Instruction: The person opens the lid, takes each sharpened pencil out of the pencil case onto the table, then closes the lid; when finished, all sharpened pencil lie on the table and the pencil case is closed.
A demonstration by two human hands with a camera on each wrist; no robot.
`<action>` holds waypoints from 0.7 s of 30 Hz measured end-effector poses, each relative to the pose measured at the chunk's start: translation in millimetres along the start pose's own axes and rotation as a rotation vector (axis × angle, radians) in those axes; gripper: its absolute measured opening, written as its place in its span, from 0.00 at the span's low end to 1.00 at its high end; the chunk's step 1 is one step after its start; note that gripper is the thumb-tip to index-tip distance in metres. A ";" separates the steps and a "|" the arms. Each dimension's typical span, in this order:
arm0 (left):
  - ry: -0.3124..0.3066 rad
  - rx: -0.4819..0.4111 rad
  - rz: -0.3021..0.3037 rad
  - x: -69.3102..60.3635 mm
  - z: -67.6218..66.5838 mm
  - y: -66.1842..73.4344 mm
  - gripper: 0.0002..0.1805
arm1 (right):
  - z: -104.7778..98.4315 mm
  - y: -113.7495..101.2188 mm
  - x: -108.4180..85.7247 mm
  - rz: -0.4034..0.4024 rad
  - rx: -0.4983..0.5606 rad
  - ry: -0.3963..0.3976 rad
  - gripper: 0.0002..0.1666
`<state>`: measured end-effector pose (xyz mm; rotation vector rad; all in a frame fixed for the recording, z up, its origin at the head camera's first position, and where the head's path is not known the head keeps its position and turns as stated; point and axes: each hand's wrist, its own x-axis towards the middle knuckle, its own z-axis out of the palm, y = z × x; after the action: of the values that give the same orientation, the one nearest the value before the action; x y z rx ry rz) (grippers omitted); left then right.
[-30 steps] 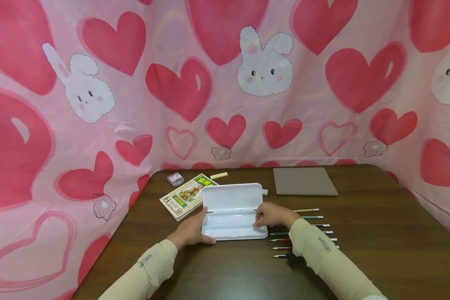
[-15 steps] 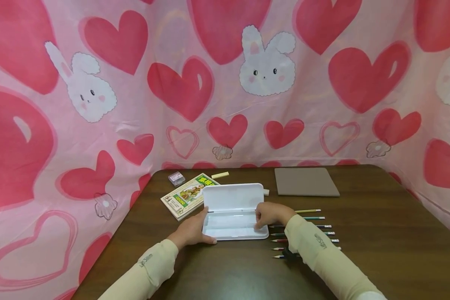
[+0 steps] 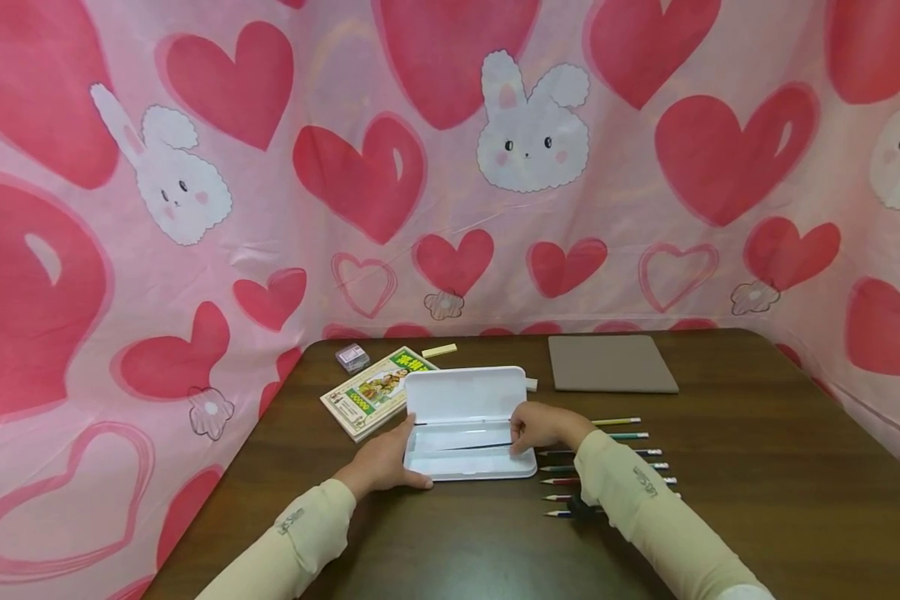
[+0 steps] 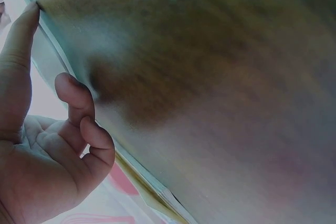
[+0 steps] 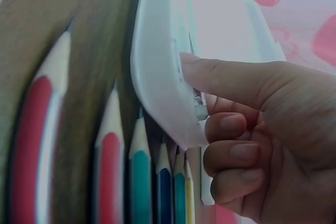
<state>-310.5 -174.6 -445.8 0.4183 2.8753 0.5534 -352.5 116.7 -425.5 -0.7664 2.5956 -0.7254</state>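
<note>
A white pencil case stands open on the table, its lid raised at the back. My left hand holds its left end, thumb along the front edge; in the left wrist view some fingers of the left hand are curled. Over the right end of the case, my right hand pinches a slim dark pencil, which slants over the inside of the case. In the right wrist view, a metal band and pale eraser end show beside the right hand; the fingers hide part of the pencil.
Several sharpened pencils lie in a row right of the case, partly under the right forearm. Behind are a book, a small box, a yellow strip, a white block and a flat grey-brown board.
A dark pencil has come into sight inside the case, reaching left from my right fingers. My right hand has shifted only slightly; the left hand and the case have stayed in place.
</note>
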 end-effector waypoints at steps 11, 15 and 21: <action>-0.003 -0.005 -0.010 -1.5 -0.5 1.7 0.63 | 2.7 14.0 -7.1 -0.147 0.008 0.137 0.09; 0.005 -0.004 -0.005 -1.5 -0.2 1.9 0.63 | 0.2 16.0 -14.4 -0.150 0.008 0.198 0.07; 0.004 -0.001 0.001 0.3 1.1 -0.2 0.64 | -3.7 24.5 -28.6 -0.153 -0.007 0.273 0.06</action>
<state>-310.6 -174.4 -446.9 0.4190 2.8790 0.5559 -341.2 152.3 -431.2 -0.9352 2.8036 -0.9241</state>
